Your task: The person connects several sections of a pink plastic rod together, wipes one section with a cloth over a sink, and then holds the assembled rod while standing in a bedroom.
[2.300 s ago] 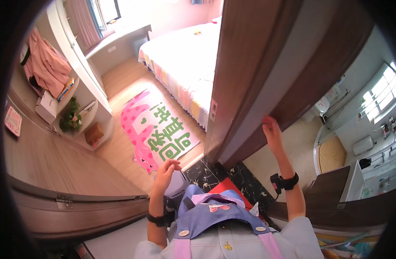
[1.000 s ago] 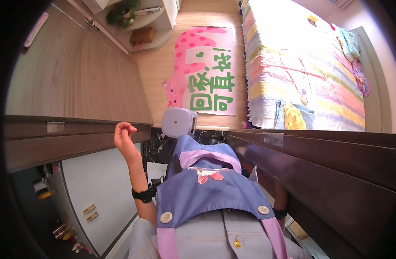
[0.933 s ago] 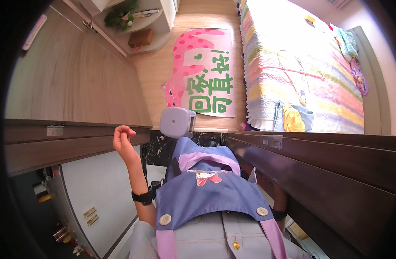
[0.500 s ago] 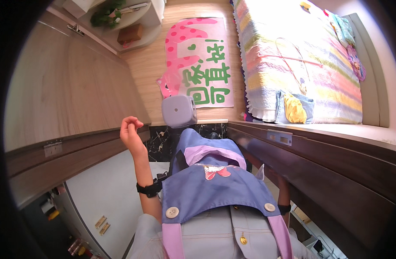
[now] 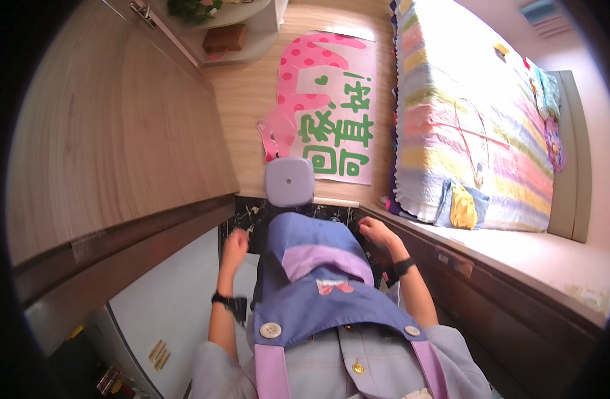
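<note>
Head view: blur softens the left hand [image 5: 236, 245] and right hand [image 5: 378, 234] beside the blue apron [image 5: 321, 312], each grip's tightness impossible to tell; a lavender stool [image 5: 290, 186] at the threshold [image 5: 337, 203] hides the pink mat's [image 5: 297, 113] corner; foliage [image 5: 191, 9] is cropped above.

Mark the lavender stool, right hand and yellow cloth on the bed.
Lavender stool [image 5: 290, 186], head view: seat top.
Right hand [image 5: 379, 234], head view: middle of the hand.
Yellow cloth [image 5: 463, 208], head view: bunched middle.
</note>
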Demonstrator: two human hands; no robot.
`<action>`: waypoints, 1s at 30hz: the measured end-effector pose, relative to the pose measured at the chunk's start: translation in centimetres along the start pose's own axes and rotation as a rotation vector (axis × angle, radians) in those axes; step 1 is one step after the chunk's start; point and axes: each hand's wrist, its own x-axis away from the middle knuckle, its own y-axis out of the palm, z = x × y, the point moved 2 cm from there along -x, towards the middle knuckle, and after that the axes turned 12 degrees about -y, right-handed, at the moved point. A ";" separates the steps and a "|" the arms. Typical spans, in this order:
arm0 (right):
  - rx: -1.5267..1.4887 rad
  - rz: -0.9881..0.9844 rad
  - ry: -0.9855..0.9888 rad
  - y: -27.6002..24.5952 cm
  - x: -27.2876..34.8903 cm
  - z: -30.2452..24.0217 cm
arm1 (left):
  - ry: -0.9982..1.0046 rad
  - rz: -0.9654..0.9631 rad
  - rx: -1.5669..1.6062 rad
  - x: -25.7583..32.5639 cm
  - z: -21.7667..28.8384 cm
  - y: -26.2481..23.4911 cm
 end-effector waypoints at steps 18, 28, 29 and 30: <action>0.595 -0.335 0.050 21.1 -35.6 11.4 | -1.319 -0.225 0.017 26.3 -6.1 4.9; 0.458 -0.372 -0.188 21.8 -39.1 11.8 | -1.415 -0.153 0.015 27.0 -4.9 4.8; 0.490 -0.458 -0.174 22.0 -39.5 11.4 | -1.416 -0.145 0.014 27.0 -4.9 4.7; 0.496 -0.453 -0.172 21.9 -39.7 11.8 | -1.409 -0.148 0.016 26.7 -4.9 5.1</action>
